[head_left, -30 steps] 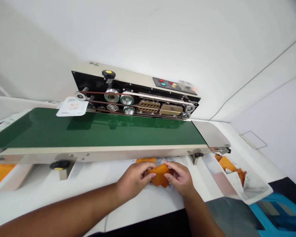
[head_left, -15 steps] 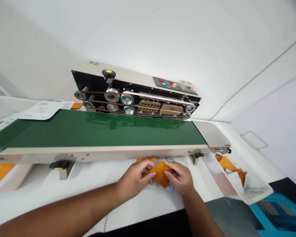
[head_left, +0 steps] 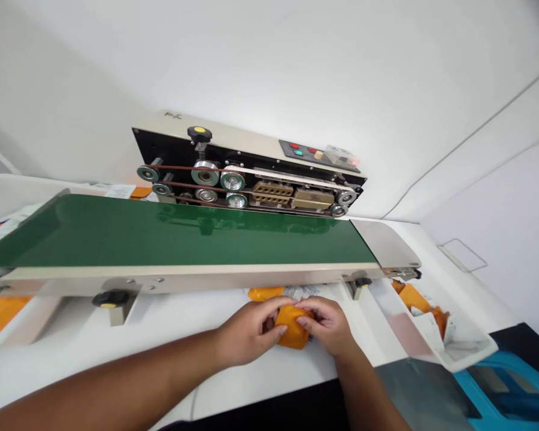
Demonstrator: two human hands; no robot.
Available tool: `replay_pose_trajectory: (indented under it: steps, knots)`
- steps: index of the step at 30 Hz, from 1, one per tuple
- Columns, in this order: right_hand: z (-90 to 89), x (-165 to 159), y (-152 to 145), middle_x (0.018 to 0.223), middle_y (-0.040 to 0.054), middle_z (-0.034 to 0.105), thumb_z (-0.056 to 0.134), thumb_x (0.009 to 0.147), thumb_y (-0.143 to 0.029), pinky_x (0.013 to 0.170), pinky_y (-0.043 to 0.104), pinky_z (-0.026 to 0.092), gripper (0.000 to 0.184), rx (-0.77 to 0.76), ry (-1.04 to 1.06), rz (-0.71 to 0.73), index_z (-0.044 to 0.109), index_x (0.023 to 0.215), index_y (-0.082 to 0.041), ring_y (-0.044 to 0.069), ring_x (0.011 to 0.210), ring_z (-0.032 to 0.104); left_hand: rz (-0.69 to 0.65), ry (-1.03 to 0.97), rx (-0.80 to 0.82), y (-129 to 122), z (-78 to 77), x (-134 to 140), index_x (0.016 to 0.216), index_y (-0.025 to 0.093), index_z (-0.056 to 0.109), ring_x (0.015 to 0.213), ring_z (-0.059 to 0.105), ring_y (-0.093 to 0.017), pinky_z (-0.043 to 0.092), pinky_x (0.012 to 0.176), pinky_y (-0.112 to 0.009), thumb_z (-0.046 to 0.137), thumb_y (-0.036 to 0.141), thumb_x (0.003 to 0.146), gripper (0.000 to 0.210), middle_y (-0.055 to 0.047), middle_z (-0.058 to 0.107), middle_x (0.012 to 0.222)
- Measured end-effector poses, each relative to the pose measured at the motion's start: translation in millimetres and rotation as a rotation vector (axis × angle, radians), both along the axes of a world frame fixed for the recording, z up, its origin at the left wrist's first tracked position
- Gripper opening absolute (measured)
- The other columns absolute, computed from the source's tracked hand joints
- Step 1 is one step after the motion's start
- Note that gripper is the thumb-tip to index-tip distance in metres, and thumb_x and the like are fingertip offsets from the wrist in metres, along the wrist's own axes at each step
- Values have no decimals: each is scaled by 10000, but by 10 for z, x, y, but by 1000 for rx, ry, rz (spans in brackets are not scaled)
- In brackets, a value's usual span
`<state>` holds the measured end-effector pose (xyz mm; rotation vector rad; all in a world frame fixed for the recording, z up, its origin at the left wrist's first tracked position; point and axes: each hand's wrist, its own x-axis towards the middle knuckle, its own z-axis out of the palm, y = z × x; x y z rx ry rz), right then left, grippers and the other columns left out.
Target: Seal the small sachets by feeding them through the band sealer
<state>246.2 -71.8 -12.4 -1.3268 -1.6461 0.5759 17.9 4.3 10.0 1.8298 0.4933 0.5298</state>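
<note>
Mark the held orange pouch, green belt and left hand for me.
Orange pouch [head_left: 291,333], head view: front face.
Green belt [head_left: 184,238], head view: upper surface, mid-length.
Left hand [head_left: 247,334], head view: middle of the hand.

Orange packet [head_left: 293,336] partly behind fingers [head_left: 273,335], blue frame [head_left: 476,398] cropped (right edge), dark scrawl [head_left: 173,115] illegibly small.

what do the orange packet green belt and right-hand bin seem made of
Orange packet: probably thin plastic or foil film, satin finish; it shows soft folds.
Green belt: likely rubber or PVC, smooth and glossy; it shows dark reflections.
Bin: apparently rigid plastic, slightly translucent; a pinkish tint seems to show through its wall.
</note>
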Motion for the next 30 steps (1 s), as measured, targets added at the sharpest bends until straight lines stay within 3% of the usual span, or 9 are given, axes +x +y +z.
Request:
replay_pose_trajectory:
  steps: [7, 15, 22, 27, 30]
  knots:
    - [-80, 20, -12, 730, 18, 684, 758, 859, -364, 554, 258, 543, 214, -106, 151, -57, 758, 1002, -205, 153, 593, 627, 138, -51, -97, 35, -44, 9, 1056, 183, 597, 585, 473, -126, 374, 558, -221, 572, 357, 941, 210, 52, 515, 661]
    - [-111, 15, 22, 737, 11, 677, 738, 875, -380, 538, 240, 560, 228, -64, 235, -153, 766, 1025, -211, 139, 580, 630, 249, -111, -156, 24, -49, 16, 1052, 194, 587, 609, 505, -128, 422, 569, -217, 586, 363, 940, 203, 37, 554, 686]
    - [-73, -6, 21, 743, 20, 720, 739, 875, -374, 536, 253, 588, 222, -126, 291, -121, 761, 1021, -208, 151, 570, 670, 354, -157, -186, 26, -47, 12, 1074, 194, 616, 698, 612, -162, 499, 661, -251, 611, 331, 914, 210, 7, 641, 734]
    - [-91, -3, 17, 757, 30, 742, 739, 875, -372, 526, 254, 587, 189, -129, 339, -135, 751, 965, -205, 154, 569, 672, 332, -136, -163, 45, -58, 12, 1145, 185, 628, 697, 614, -163, 500, 662, -252, 598, 331, 919, 271, 4, 652, 745]
    - [-109, 6, 21, 764, 34, 741, 752, 863, -379, 511, 244, 569, 185, -111, 329, -180, 745, 916, -202, 149, 563, 656, 248, -43, -96, 58, -66, 27, 1180, 190, 664, 657, 571, -147, 468, 627, -240, 620, 307, 895, 311, 16, 632, 734]
